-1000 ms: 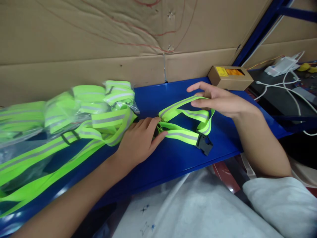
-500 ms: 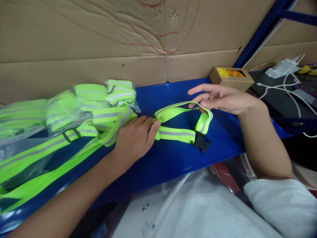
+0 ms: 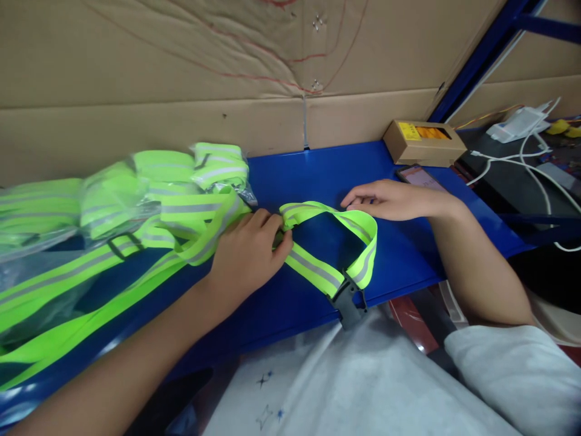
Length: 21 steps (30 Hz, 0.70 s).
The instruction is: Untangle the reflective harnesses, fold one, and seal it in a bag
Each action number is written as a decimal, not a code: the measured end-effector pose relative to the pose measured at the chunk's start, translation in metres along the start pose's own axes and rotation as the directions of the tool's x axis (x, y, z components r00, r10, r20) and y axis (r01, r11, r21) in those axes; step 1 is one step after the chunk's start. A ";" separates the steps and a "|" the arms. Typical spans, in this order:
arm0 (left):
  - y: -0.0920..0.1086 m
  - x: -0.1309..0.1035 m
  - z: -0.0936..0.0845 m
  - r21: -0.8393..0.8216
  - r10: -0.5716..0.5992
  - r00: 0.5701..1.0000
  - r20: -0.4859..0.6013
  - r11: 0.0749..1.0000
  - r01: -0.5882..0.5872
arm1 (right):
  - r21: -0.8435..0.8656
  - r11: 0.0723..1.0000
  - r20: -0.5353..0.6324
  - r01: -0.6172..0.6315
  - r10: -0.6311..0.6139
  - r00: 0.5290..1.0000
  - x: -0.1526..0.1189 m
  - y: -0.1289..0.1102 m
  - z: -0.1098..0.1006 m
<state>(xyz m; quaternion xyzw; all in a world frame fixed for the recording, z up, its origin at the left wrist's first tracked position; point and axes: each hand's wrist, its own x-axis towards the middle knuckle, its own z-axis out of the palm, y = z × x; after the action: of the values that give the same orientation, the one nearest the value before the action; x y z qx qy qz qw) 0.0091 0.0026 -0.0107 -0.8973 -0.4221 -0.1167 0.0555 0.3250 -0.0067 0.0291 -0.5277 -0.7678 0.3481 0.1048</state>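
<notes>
My left hand (image 3: 254,251) is closed on a neon yellow-green reflective strap (image 3: 313,267) with a grey stripe. Right of this hand the strap bends into a loop. A black plastic buckle (image 3: 350,301) on the loop hangs over the front edge of the blue table. Just behind the loop is my right hand (image 3: 385,198), palm down, its fingers loosely bent and pointing left. It holds nothing that I can see; whether its fingertips touch the strap is unclear. More of the strap (image 3: 68,281) trails left across the table.
Bagged bundles of the same strap (image 3: 163,166) line the back left of the blue table (image 3: 290,175). A cardboard box (image 3: 422,145) stands at the back right, with a phone (image 3: 420,177) before it. White cables (image 3: 508,160) lie farther right. Cardboard (image 3: 181,127) covers the wall.
My right hand has moved down and come off the loop's top. The loop has dropped flatter, and its buckle has swung toward me over the table's edge. The phone has come into view.
</notes>
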 end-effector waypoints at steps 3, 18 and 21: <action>0.000 0.000 0.001 -0.008 0.000 1.000 -0.008 1.000 0.000 | 0.047 0.998 0.028 -0.038 0.037 0.999 0.004 -0.007 0.005; 0.000 0.002 0.002 -0.045 -0.075 0.997 -0.005 0.996 0.075 | -0.029 0.997 -0.113 0.072 -0.074 0.991 0.015 -0.032 0.046; 0.001 0.002 0.001 -0.018 -0.079 0.997 0.014 0.997 0.079 | -0.090 0.996 -0.177 -0.010 -0.006 0.984 0.015 -0.034 0.052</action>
<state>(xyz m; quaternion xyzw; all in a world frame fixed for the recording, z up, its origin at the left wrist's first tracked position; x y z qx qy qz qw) 0.0115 0.0038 -0.0116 -0.8810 -0.4567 -0.1168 0.0400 0.2656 -0.0220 0.0095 -0.5613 -0.7700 0.2649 0.1482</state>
